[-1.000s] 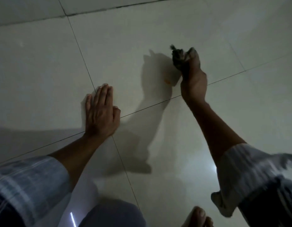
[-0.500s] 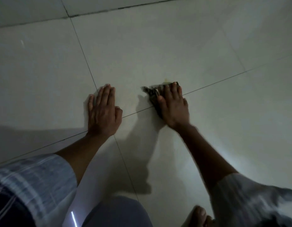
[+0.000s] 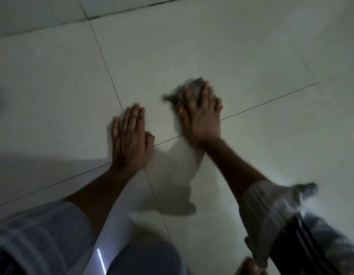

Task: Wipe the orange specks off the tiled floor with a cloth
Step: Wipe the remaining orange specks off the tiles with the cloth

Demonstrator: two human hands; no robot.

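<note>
Right hand [image 3: 201, 116] flat on dark cloth [image 3: 179, 96] (blurred, crumpled)

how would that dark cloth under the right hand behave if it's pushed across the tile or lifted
Probably floppy: the cloth lies bunched with a ragged corner sticking out past the right hand. It likely slides easily, since the tiled floor looks smooth and glossy, though it may bunch up further when pushed. It seems light, as flat fingers alone press on it.

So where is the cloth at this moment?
In the head view the cloth lies on the tiled floor just right of centre, pressed flat under the right hand, just beyond the grout line and right of the left hand.
</note>
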